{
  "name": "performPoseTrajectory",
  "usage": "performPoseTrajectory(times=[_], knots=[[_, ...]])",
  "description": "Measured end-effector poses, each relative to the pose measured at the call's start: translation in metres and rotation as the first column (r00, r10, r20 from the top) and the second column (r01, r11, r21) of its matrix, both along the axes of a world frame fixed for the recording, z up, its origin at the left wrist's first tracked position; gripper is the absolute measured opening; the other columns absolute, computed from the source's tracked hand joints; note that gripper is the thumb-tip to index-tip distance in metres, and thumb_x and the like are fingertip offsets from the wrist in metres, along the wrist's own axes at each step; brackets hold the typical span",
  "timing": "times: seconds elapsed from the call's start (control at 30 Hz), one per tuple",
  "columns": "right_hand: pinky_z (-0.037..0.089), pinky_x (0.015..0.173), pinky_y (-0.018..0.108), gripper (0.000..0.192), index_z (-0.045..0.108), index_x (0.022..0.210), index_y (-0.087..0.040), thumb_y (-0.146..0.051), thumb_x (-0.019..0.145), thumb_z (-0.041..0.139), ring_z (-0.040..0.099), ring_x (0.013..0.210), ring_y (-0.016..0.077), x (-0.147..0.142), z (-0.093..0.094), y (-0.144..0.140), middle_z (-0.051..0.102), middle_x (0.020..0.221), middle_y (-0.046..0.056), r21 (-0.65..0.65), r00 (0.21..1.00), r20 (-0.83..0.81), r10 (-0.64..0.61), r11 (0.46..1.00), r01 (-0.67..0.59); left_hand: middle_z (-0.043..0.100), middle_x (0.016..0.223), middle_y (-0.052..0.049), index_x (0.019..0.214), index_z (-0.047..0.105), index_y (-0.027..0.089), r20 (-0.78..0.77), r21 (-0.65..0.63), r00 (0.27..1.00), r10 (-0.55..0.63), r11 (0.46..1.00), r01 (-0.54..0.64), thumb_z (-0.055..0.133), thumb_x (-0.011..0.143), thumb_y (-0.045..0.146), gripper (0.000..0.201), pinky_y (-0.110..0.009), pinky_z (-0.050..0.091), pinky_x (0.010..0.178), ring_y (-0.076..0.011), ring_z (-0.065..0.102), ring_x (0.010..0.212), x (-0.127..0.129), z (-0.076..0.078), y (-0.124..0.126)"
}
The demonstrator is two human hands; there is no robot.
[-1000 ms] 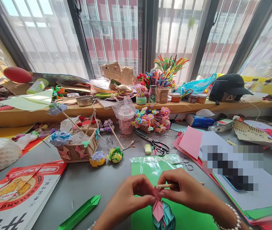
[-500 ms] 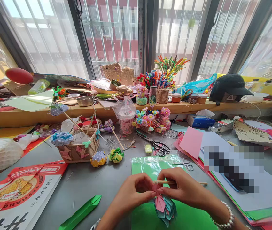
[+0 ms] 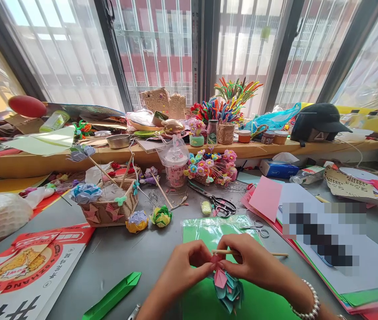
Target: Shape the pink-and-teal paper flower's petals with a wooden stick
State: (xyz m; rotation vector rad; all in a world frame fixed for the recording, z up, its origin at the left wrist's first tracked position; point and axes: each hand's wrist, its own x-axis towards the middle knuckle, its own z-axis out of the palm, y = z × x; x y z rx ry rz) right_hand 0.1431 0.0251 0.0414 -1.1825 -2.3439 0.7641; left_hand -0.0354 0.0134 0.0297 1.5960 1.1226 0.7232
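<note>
The paper flower (image 3: 228,288) hangs just below the two hands, over the green sheet (image 3: 208,235) at the near edge of the table (image 3: 125,253). Several teal petals already sit layered at its lower end and at least one pink petal shows above them, so the bloom looks partly built; its top, where the fingers meet, seems to be the part in work, and how many petals remain I cannot tell.

The left hand (image 3: 189,266) is closed to a narrow pinch, thumb and forefinger pressed on the pink paper at the flower's top. The right hand (image 3: 252,262) pinches the same spot from the other side and also holds a thin wooden stick (image 3: 277,254), which runs out sideways past its knuckles. Both grips are tight, fingertips nearly touching across the paper.

Just beyond the hands lie small scissors (image 3: 258,229), and farther out black-handled scissors (image 3: 220,205). Off to the left of the grip rests a folded green strip (image 3: 112,297); farther left and beyond, two finished paper flowers (image 3: 149,218) lie beside a woven basket (image 3: 107,209).
</note>
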Motion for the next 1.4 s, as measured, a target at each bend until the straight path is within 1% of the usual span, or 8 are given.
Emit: performPoseTrajectory(times=[0.1, 0.2, 0.37, 0.67, 0.83, 0.97, 1.13, 1.4], knots=[[0.029, 0.052, 0.018, 0.004, 0.058, 0.071, -0.016, -0.015, 0.075, 0.059, 0.046, 0.057, 0.0095, -0.001, -0.003, 0.001, 0.057, 0.064, -0.003, 0.066, 0.999, 0.032, -0.01, 0.998, 0.008, 0.056, 0.061, 0.001, 0.059, 0.05, 0.016, -0.098, 0.13, 0.994, 0.048, 0.991, -0.035, 0.056, 0.07, 0.02, 0.013, -0.024, 0.04, 0.057, -0.0134, 0.052, 0.061, 0.001, -0.001, -0.002], [0.03, 0.052, 0.018, 0.005, 0.059, 0.071, -0.016, -0.015, 0.075, 0.059, 0.048, 0.056, 0.0099, 0.0, -0.005, 0.001, 0.059, 0.064, -0.002, 0.105, 0.999, 0.04, 0.004, 0.994, -0.008, 0.057, 0.06, 0.001, 0.06, 0.051, 0.016, -0.117, 0.173, 0.992, 0.057, 0.984, -0.037, 0.055, 0.071, 0.018, 0.012, -0.025, 0.04, 0.06, -0.0148, 0.053, 0.062, 0.002, -0.002, -0.002], [0.031, 0.052, 0.018, 0.005, 0.06, 0.073, -0.016, -0.018, 0.077, 0.06, 0.048, 0.055, 0.0093, 0.002, -0.004, 0.0, 0.06, 0.064, -0.001, 0.156, 0.998, -0.001, 0.063, 0.986, -0.062, 0.062, 0.07, -0.002, 0.072, 0.055, 0.014, 0.059, 0.052, 0.997, -0.052, 0.997, 0.049, 0.056, 0.072, 0.018, 0.004, -0.027, 0.047, 0.065, -0.0158, 0.059, 0.067, 0.001, -0.003, 0.0], [0.028, 0.049, 0.017, 0.014, 0.062, 0.074, -0.016, -0.029, 0.078, 0.062, 0.042, 0.05, 0.0076, 0.007, 0.005, 0.0, 0.055, 0.058, -0.004, 0.03, 0.997, 0.042, 0.066, 0.997, -0.067, 0.061, 0.068, -0.002, 0.072, 0.054, 0.014, 0.009, 0.084, 0.996, -0.084, 0.993, 0.083, 0.055, 0.074, 0.018, 0.005, -0.027, 0.047, 0.065, -0.0152, 0.058, 0.066, 0.004, 0.0, -0.006], [0.029, 0.052, 0.017, 0.006, 0.063, 0.074, -0.017, -0.022, 0.077, 0.061, 0.047, 0.054, 0.0088, 0.005, 0.003, -0.004, 0.06, 0.063, -0.003, 0.049, 0.994, 0.078, 0.082, 0.995, -0.086, 0.056, 0.069, -0.001, 0.071, 0.052, 0.014, 0.062, -0.006, 0.991, -0.122, 0.992, 0.123, 0.059, 0.069, 0.018, 0.008, -0.027, 0.046, 0.063, -0.0145, 0.055, 0.064, 0.004, -0.004, -0.002], [0.028, 0.052, 0.018, 0.006, 0.06, 0.071, -0.016, -0.018, 0.077, 0.061, 0.049, 0.057, 0.0095, 0.004, 0.001, -0.005, 0.061, 0.066, -0.002, 0.109, 0.987, 0.14, 0.083, 0.989, -0.099, 0.058, 0.068, -0.002, 0.07, 0.052, 0.013, 0.065, -0.01, 0.992, -0.104, 0.994, 0.105, 0.057, 0.068, 0.015, 0.005, -0.027, 0.045, 0.061, -0.0154, 0.056, 0.063, 0.004, -0.008, -0.001], [0.027, 0.051, 0.019, 0.01, 0.058, 0.067, -0.017, -0.015, 0.075, 0.062, 0.049, 0.058, 0.0097, 0.004, 0.002, -0.005, 0.06, 0.067, -0.002, 0.143, 0.975, 0.2, 0.092, 0.982, -0.122, 0.061, 0.065, -0.001, 0.069, 0.054, 0.015, 0.018, 0.096, 0.998, -0.064, 0.994, 0.062, 0.05, 0.069, 0.007, 0.008, -0.024, 0.045, 0.06, -0.0137, 0.057, 0.062, 0.008, -0.003, -0.007], [0.032, 0.053, 0.018, 0.003, 0.062, 0.077, -0.019, -0.017, 0.077, 0.06, 0.052, 0.057, 0.0104, 0.008, 0.005, -0.003, 0.063, 0.066, -0.003, 0.089, 0.993, 0.112, 0.027, 0.995, -0.037, 0.063, 0.07, -0.001, 0.071, 0.051, 0.018, -0.154, 0.243, 0.988, 0.008, 0.97, 0.03, 0.05, 0.072, 0.007, 0.011, -0.022, 0.043, 0.063, -0.0142, 0.058, 0.067, 0.012, 0.004, -0.013]])
